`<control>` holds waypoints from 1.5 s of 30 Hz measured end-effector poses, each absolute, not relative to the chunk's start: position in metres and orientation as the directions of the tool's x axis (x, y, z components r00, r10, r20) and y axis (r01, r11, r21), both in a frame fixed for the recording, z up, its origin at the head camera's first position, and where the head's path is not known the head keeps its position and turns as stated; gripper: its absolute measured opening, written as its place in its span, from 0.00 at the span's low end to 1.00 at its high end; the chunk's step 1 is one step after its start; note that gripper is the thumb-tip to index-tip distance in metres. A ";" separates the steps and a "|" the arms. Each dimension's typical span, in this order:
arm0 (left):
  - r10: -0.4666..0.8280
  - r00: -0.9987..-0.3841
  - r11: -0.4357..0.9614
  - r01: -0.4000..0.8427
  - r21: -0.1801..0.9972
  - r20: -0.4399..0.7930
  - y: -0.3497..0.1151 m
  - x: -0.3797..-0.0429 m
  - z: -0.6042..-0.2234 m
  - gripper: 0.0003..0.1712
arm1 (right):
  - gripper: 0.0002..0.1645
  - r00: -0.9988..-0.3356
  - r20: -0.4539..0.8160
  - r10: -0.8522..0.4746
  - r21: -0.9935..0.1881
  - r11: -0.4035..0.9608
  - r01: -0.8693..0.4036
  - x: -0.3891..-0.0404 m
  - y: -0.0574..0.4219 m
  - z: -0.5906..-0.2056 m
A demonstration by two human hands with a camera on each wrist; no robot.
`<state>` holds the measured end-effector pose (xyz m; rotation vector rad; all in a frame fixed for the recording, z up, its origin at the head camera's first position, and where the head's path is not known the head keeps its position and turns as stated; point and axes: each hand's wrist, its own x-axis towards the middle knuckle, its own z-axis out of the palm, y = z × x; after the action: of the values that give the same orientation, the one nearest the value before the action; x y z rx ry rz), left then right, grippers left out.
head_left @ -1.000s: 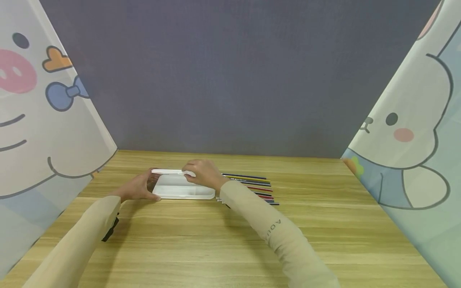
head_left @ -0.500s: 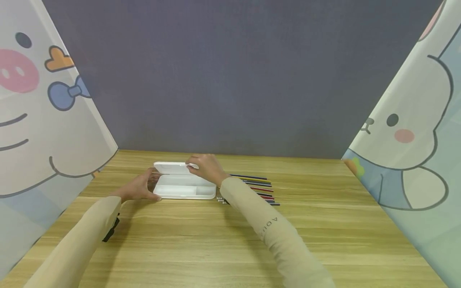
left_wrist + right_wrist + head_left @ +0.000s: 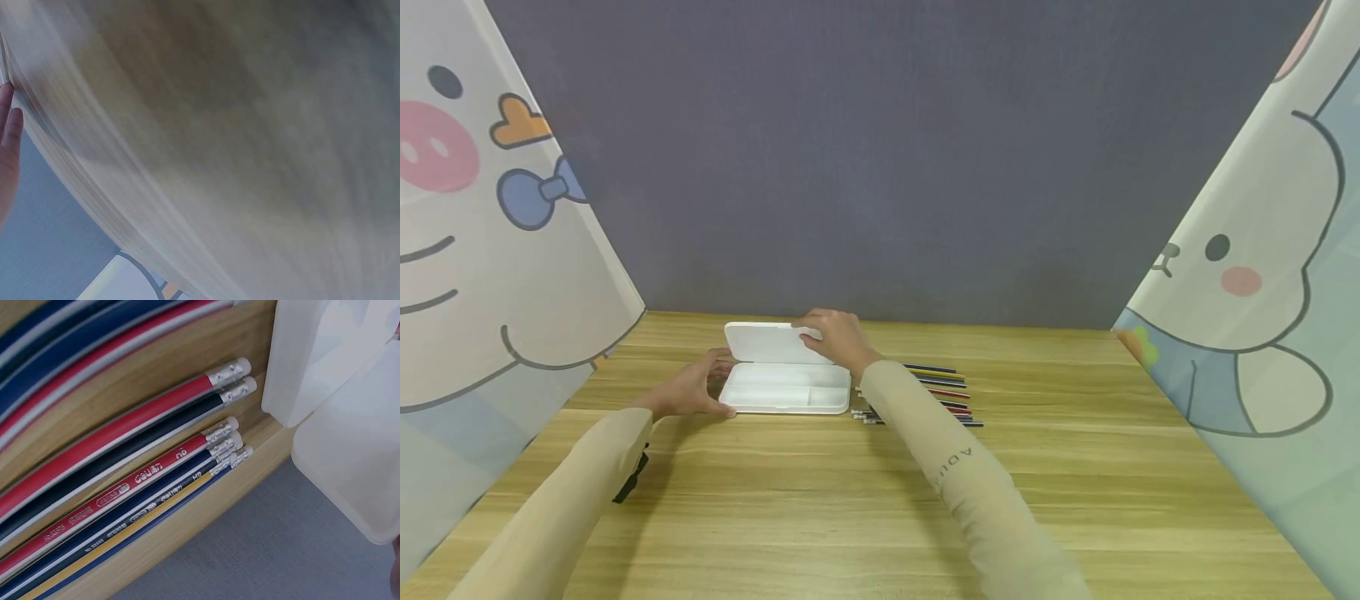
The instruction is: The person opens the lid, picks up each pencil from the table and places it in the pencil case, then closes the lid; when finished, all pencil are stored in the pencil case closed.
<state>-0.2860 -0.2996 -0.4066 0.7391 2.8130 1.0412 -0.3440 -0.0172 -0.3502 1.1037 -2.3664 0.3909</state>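
Observation:
A white pencil case (image 3: pixel 775 409) lies on the table in the head view, its lid (image 3: pixel 760 343) raised at the back. Its inside shows bare compartments split by low dividers. My left hand (image 3: pixel 688 390) holds the case's left end, thumb at the front corner and fingers behind. At the lid's upper right edge, my right hand (image 3: pixel 838 337) pinches the rim between thumb and fingers. To the right of the case lie several pencils (image 3: pixel 144 478), red, black, blue and yellow, with white erasers toward it. My right forearm hides part of them in the head view.
The wood-grain table (image 3: pixel 760 517) stretches toward me and to both sides. A dark grey panel (image 3: pixel 880 167) stands along its back edge. Cartoon-printed panels (image 3: pixel 1247 333) flank the left and right sides.
My right hand has moved up and back with the lid, swinging it from nearly edge-on to upright. More of the case's inside and the pencils shows. My left hand stays put.

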 end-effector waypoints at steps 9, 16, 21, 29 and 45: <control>0.461 -0.882 0.649 0.414 0.638 0.104 -0.299 -0.288 -0.407 0.52 | 0.23 -0.666 0.402 -0.629 -0.165 0.665 -0.728 -0.353 -0.015 -0.348; 0.463 -0.882 0.672 0.418 0.611 0.094 -0.301 -0.288 -0.406 0.50 | 0.29 -0.681 0.344 -0.647 -0.212 0.653 -0.727 -0.361 -0.014 -0.350; 0.460 -0.883 0.686 0.420 0.594 0.093 -0.302 -0.287 -0.406 0.50 | 0.32 -0.717 0.287 -0.636 -0.218 0.685 -0.695 -0.364 -0.015 -0.351; 0.465 -0.880 0.680 0.428 0.595 0.100 -0.302 -0.287 -0.406 0.50 | 0.38 -0.766 0.203 -0.610 -0.194 0.742 -0.642 -0.368 -0.016 -0.354; 0.456 -0.884 0.687 0.421 0.592 0.099 -0.301 -0.289 -0.407 0.50 | 0.41 -0.790 0.142 -0.597 -0.194 0.766 -0.614 -0.371 -0.017 -0.353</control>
<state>-0.2886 -0.3006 -0.4065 0.7374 2.8341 0.9727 -0.3709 -0.0172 -0.3534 0.9899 -2.8836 0.3550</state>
